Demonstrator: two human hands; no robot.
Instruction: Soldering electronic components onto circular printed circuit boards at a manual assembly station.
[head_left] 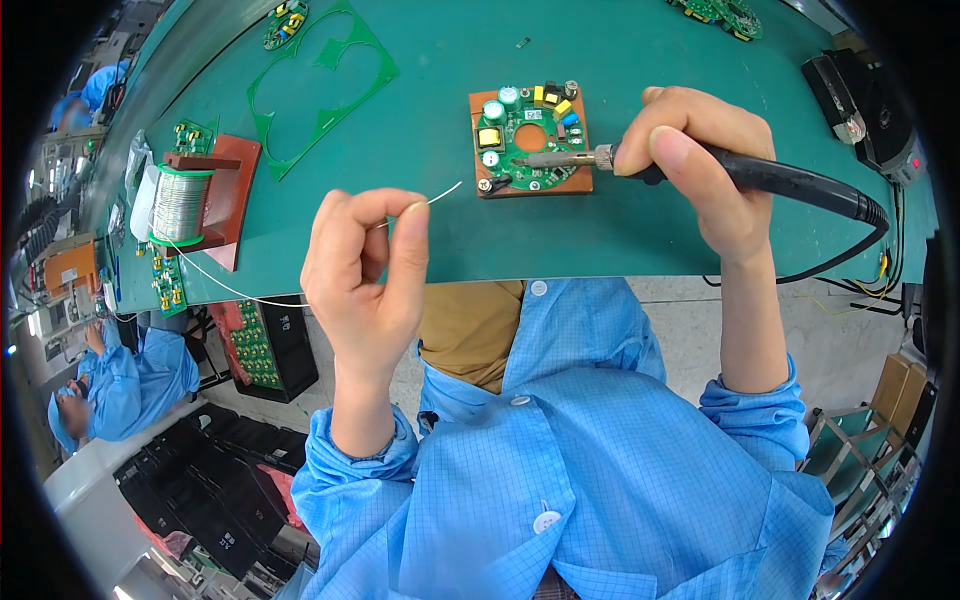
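Note:
My right hand (700,165) is closed round the black handle of a soldering iron (570,158). Its metal tip reaches left over a round green circuit board (548,178), near the board's lower left part; whether it touches cannot be made out. The board carries capacitors, a yellow transformer and a central hole, and sits on a brown square block (580,186). Between thumb and forefinger my left hand (365,265) pinches a thin solder wire (446,192), whose free end points toward the board but stays apart from it. Behind the hand the wire runs back to a spool (182,205).
The spool sits on a reddish-brown stand (238,190). A cut-out green board frame (290,140) lies at the far left. More circuit boards (720,14) lie at the far right, near a black device (855,110). The iron's cable (860,255) loops along the table's right side. A co-worker (130,380) sits at left.

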